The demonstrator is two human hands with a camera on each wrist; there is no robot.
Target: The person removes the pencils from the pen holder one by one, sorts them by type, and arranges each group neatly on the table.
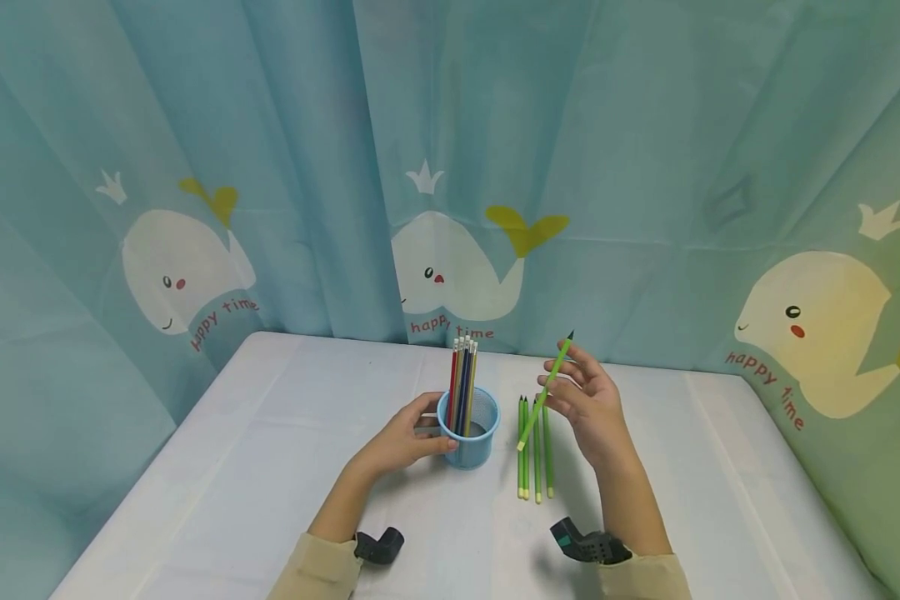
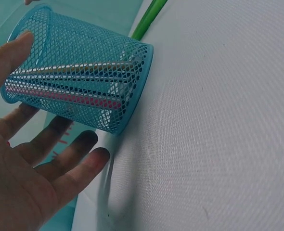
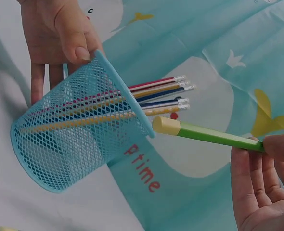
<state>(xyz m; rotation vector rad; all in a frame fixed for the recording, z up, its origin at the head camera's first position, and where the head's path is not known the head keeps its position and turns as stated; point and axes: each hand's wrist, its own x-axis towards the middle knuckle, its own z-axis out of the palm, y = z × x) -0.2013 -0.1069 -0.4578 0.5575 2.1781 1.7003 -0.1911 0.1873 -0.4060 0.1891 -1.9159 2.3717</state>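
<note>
My left hand (image 1: 396, 440) holds a light-blue mesh pencil cup (image 1: 471, 455) at its near-left side, thumb at the rim and fingers round the far side. Several pencils (image 1: 462, 379), red, dark blue and gold, stand in the cup, their white eraser ends up. Between thumb and fingertips, my right hand (image 1: 591, 407) pinches a green pencil (image 1: 551, 379) just right of the cup. This pencil slants, dark tip up and pale-yellow end down; in the right wrist view its pale end (image 3: 166, 125) overlaps the cup's rim.
Several more green pencils (image 1: 537, 467) lie side by side on the white tabletop (image 1: 270, 467), below the right hand, pale ends toward me. A blue curtain (image 1: 630, 167) printed with whales hangs behind the table's far edge.
</note>
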